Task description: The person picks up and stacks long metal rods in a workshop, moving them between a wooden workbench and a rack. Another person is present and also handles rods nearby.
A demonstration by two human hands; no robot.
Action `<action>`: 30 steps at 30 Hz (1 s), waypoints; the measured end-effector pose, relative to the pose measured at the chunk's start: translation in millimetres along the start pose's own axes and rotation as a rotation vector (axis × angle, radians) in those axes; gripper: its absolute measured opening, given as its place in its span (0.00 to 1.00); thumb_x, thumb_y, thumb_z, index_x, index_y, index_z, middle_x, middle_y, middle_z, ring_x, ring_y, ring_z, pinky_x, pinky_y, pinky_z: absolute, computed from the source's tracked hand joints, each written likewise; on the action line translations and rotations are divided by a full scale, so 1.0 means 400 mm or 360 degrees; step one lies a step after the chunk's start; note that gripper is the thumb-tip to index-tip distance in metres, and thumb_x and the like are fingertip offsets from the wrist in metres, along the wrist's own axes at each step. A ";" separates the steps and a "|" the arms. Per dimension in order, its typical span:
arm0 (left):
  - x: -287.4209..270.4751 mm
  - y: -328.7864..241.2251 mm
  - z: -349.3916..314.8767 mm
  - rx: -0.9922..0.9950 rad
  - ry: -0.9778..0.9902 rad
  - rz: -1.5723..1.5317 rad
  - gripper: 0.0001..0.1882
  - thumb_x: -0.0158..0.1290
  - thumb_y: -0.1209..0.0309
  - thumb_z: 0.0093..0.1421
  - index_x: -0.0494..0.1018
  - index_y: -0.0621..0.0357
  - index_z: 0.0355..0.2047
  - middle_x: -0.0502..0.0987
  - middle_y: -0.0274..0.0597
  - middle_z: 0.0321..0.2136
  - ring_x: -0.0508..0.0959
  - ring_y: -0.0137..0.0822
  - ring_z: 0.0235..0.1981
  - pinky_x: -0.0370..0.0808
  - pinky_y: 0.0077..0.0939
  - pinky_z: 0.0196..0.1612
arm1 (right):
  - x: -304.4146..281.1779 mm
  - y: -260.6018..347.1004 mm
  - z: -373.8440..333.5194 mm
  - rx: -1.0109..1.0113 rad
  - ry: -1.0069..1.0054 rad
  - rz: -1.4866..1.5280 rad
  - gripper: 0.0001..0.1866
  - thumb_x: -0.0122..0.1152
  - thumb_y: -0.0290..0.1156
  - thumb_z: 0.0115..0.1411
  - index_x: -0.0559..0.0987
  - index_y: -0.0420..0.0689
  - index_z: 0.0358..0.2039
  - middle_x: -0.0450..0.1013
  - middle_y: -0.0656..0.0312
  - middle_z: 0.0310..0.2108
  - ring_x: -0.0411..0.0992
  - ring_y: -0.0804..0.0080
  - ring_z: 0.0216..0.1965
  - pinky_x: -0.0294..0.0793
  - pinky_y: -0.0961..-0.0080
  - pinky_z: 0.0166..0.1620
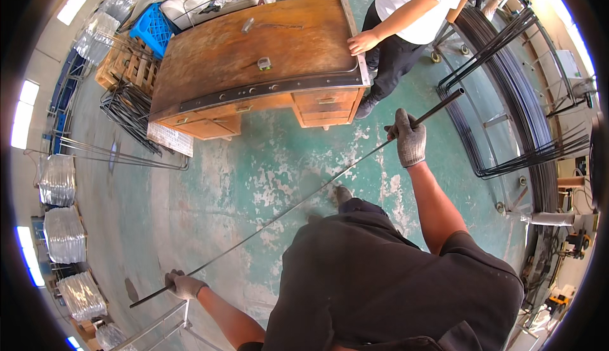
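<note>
A long, thin dark metal rod spans from lower left to upper right in front of my body, held level in both hands. My left hand, in a grey knit glove, is closed around it near its left end. Toward the other end, my right hand, gloved the same way, grips it with the fingers wrapped round. A short length of the rod sticks out past each hand. Beyond the rod stands a worn wooden desk with drawers and a dark metal strip along its near edge.
A person in a white shirt rests a hand on the desk's right end. Racks of bent dark rods stand at right. A blue crate, a wooden pallet and wrapped silvery bundles line the left. A metal frame is below my left hand.
</note>
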State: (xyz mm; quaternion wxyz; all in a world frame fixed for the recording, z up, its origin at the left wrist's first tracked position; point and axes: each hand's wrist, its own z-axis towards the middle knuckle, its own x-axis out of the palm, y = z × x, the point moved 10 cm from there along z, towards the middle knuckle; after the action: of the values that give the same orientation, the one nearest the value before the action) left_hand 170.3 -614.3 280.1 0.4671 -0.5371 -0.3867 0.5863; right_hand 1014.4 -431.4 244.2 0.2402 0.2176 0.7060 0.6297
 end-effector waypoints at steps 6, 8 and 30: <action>-0.003 -0.006 -0.008 0.0021 0.0014 0.0003 0.08 0.54 0.67 0.71 0.80 0.54 0.43 0.84 0.37 0.38 0.80 0.35 0.36 0.77 0.33 0.42 | 0.001 -0.004 0.003 0.0017 0.0000 -0.0013 0.29 0.58 0.51 0.74 0.76 0.39 0.23 0.72 0.63 0.17 0.74 0.73 0.23 0.80 0.69 0.41; 0.002 0.020 0.007 0.0022 0.0017 -0.0026 0.08 0.54 0.67 0.71 0.79 0.55 0.44 0.84 0.37 0.38 0.80 0.35 0.35 0.77 0.33 0.42 | 0.005 0.001 0.001 0.0015 -0.0007 -0.0008 0.28 0.57 0.50 0.75 0.75 0.39 0.23 0.70 0.63 0.17 0.73 0.73 0.22 0.81 0.67 0.42; 0.004 0.016 0.000 0.0001 0.0028 -0.0081 0.09 0.52 0.68 0.72 0.78 0.57 0.46 0.83 0.40 0.38 0.80 0.36 0.36 0.78 0.34 0.43 | 0.002 0.000 -0.011 0.0041 -0.0028 0.0039 0.28 0.59 0.51 0.73 0.76 0.39 0.24 0.71 0.64 0.18 0.74 0.74 0.23 0.79 0.69 0.40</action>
State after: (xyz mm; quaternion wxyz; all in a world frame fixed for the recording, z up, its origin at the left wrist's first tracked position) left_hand 169.4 -614.6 273.5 0.4853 -0.5321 -0.3960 0.5697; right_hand 1011.3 -434.4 244.6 0.2358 0.2348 0.7093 0.6215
